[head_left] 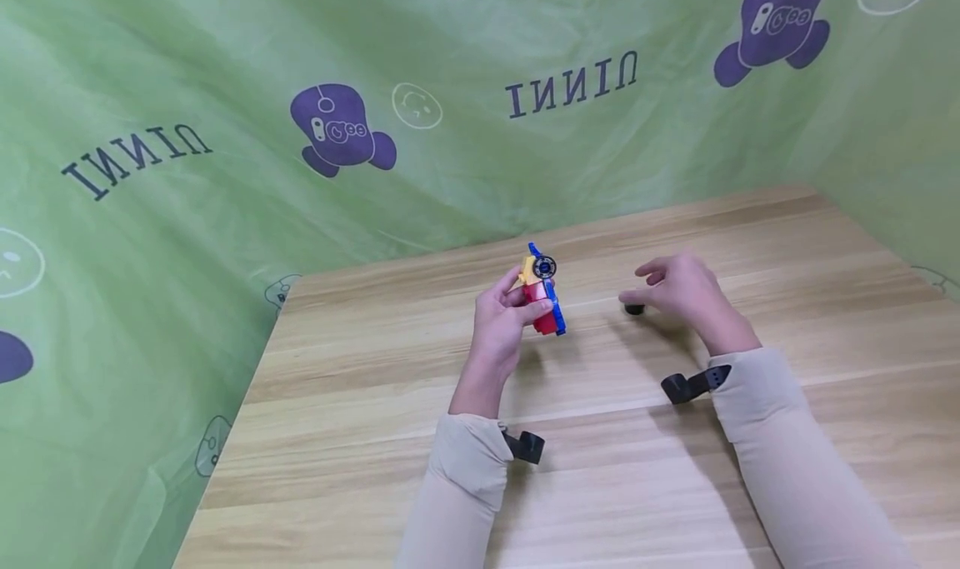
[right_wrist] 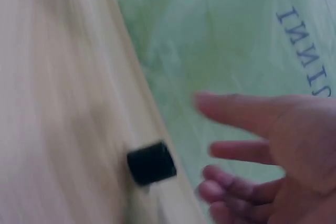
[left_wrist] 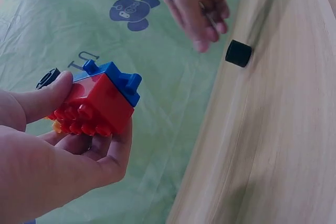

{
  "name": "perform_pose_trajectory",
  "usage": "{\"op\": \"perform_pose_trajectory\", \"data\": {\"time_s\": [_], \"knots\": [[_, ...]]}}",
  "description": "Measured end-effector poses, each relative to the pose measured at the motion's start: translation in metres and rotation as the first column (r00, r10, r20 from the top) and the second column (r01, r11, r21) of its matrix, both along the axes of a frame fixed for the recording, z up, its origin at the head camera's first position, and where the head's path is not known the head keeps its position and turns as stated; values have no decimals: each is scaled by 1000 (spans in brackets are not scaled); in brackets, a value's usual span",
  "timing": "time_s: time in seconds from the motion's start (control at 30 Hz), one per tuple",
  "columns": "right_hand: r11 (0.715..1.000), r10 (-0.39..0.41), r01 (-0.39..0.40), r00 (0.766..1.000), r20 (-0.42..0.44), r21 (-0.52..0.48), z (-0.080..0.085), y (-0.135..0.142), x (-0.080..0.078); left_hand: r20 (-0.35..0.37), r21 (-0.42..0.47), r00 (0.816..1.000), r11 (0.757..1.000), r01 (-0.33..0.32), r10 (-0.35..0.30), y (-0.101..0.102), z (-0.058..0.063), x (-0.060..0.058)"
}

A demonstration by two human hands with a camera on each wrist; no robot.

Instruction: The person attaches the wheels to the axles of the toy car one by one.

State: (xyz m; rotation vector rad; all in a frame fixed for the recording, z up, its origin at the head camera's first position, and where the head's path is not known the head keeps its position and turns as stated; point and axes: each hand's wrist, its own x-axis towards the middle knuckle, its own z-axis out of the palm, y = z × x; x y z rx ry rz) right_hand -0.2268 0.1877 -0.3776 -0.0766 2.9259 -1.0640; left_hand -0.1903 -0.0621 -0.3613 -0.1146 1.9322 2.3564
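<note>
My left hand (head_left: 495, 329) grips a small toy-brick car (head_left: 546, 322) between thumb and fingers, held up over the table. Red and yellow bricks sit on its blue base, and one black wheel (head_left: 543, 267) shows on its side. In the left wrist view the red brick (left_wrist: 114, 103) turns its studs downward, against the fingers. My right hand (head_left: 684, 290) hovers just above a loose black wheel (head_left: 635, 309), fingers loosely spread. The right wrist view has this wheel (right_wrist: 152, 163) lying on the table, apart from the fingers (right_wrist: 236, 111).
The wooden table (head_left: 360, 461) reaches back to a green printed curtain (head_left: 465, 169), which also hangs along the left and right sides. Black wrist cameras (head_left: 529, 447) stick out from both beige sleeves.
</note>
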Motion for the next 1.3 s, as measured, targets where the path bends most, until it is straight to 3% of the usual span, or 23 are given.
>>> {"op": "perform_pose_trajectory", "data": {"time_s": [0.07,0.2,0.47,0.63,0.73,0.83,0.93,1.0,1.07,1.2,1.3], "knots": [[998,50,-54,996,69,46,-3,4,-1,1,-9,1000,1000,-12,12,-1,0,0],[991,92,-98,994,60,89,-8,5,-2,9,-13,999,999,-34,34,-3,-1,-2],[994,64,-63,998,-12,91,-17,3,-3,39,5,998,999,-42,42,-6,-1,-2],[995,69,-67,997,-24,69,-13,1,-3,49,59,997,997,-54,51,-8,-2,-3],[997,71,-70,994,-78,20,-5,-4,-1,58,83,997,995,-59,54,-9,-2,-5],[994,88,-97,978,-188,-40,8,-12,4,62,92,997,994,-61,55,-9,-1,-5],[985,117,-151,944,-308,-89,22,-23,13,61,91,996,994,-63,58,-10,-2,-6],[973,153,-208,908,-391,-102,30,-32,19,59,91,996,994,-66,61,-10,-2,-6],[956,195,-275,857,-477,-102,35,-40,24,55,94,997,993,-67,62,-10,-2,-6],[919,281,-392,732,-620,-46,39,-54,32,41,108,997,992,-69,65,-10,-1,-5],[896,325,-443,667,-670,-6,38,-62,36,27,133,997,989,-69,66,-10,-1,-5]]}}
